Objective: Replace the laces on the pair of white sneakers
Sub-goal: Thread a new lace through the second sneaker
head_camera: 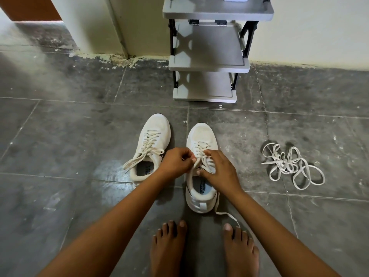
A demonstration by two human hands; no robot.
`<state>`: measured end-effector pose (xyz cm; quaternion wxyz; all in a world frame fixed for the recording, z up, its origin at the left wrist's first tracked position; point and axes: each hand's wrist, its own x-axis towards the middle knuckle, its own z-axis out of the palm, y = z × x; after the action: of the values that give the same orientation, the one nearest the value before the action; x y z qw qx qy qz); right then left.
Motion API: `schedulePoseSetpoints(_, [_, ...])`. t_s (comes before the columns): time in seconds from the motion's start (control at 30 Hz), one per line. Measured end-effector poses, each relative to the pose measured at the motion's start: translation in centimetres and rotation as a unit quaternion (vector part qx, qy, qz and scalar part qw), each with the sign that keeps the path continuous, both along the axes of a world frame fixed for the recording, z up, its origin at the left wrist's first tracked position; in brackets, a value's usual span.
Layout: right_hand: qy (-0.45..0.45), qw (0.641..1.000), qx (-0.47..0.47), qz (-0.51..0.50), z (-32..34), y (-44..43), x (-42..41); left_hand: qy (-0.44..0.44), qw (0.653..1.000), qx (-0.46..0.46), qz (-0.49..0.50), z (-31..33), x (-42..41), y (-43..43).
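Note:
Two white sneakers stand side by side on the dark tiled floor, toes pointing away from me. The left sneaker (152, 142) is laced, with its lace ends lying loose over its left side. My left hand (175, 160) pinches a lace at the upper eyelets of the right sneaker (201, 140). My right hand (219, 168) rests on that shoe's tongue and pinches the lace there. One lace end (225, 213) trails from the right sneaker's heel across the floor toward my right foot. A tangled heap of loose white laces (289, 166) lies on the floor to the right.
A grey shoe rack (207, 66) with black posts stands against the cream wall just beyond the sneakers. My bare feet (203, 248) are planted close behind the right sneaker. A wall corner juts out at the back left.

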<state>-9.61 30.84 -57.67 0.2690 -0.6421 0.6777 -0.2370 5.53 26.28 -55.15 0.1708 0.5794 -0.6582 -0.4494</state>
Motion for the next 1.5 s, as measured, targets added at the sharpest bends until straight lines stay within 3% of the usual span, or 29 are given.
schedulePoseSetpoints(0.13, [0.004,1.0,-0.011,0.022,-0.1,0.4,-0.3,-0.147,0.982,-0.1,-0.071,-0.1,-0.3,-0.2])
schedulePoseSetpoints(0.23, [-0.002,0.999,-0.021,0.035,-0.4,0.8,-0.6,-0.123,0.979,-0.157,0.026,1.4,0.4,-1.0])
schedulePoseSetpoints(0.3, [-0.008,0.999,-0.027,0.041,-0.8,1.1,-0.7,0.021,0.975,-0.136,0.172,4.0,1.3,-2.2])
schedulePoseSetpoints(0.37, [-0.028,0.998,-0.03,0.041,-1.1,1.5,-0.7,0.269,0.919,-0.032,0.288,7.3,2.4,-4.0])
schedulePoseSetpoints(0.4, [-0.038,0.998,-0.032,0.034,-1.3,1.7,-0.7,0.36,0.882,-0.001,0.303,8.6,2.8,-4.8])
schedulePoseSetpoints(0.43, [-0.043,0.998,-0.034,0.026,-1.4,1.8,-0.7,0.392,0.868,0.006,0.304,9.2,3.0,-5.2])
schedulePoseSetpoints(0.5, [-0.044,0.998,-0.038,0.004,-1.5,2.0,-0.6,0.307,0.907,-0.001,0.288,8.7,2.5,-4.9])
schedulePoseSetpoints(0.57, [-0.047,0.998,-0.033,-0.008,-1.6,2.1,-0.6,0.089,0.974,-0.05,0.201,6.0,1.6,-3.4])
schedulePoseSetpoints(0.63, [-0.055,0.998,-0.026,-0.01,-1.7,2.1,-0.7,-0.119,0.99,-0.073,0.03,3.2,1.5,-1.5])
schedulePoseSetpoints(0.67, [-0.059,0.998,-0.022,-0.011,-1.7,2.1,-0.7,-0.172,0.982,-0.062,-0.039,2.2,1.7,-0.8])
schedulePoseSetpoints(0.73, [-0.064,0.998,-0.017,-0.016,-1.8,2.0,-0.8,-0.161,0.982,-0.046,-0.093,1.5,1.8,0.0])
schedulePoseSetpoints(0.83, [-0.053,0.998,-0.006,-0.013,-2.0,2.0,-0.9,0.016,0.999,-0.027,-0.016,3.3,2.0,-0.1])
schedulePoseSetpoints(0.93, [-0.027,0.999,0.013,-0.014,-2.1,1.9,-1.0,0.248,0.959,-0.039,0.131,7.4,3.6,-2.3])
schedulePoseSetpoints(1.03, [-0.015,0.999,0.02,-0.022,-2.0,2.1,-0.8,0.318,0.937,-0.049,0.135,9.7,4.8,-3.3])
schedulePoseSetpoints(1.1, [-0.007,0.999,0.022,-0.023,-1.7,2.0,-0.7,0.273,0.951,-0.029,0.14,9.4,4.4,-3.0])
schedulePoseSetpoints(1.23, [0.009,0.999,0.016,-0.028,-1.4,2.1,-0.1,0.087,0.986,-0.029,0.138,7.8,3.5,-3.1])
schedulePoseSetpoints(1.37, [0.045,0.993,-0.085,-0.073,-0.7,2.6,0.1,-0.062,0.987,-0.144,0.039,6.7,2.7,-2.9])
schedulePoseSetpoints(1.5, [0.023,0.994,-0.086,-0.07,-0.3,3.0,0.1,-0.071,0.987,-0.129,-0.068,6.1,1.9,-2.3])
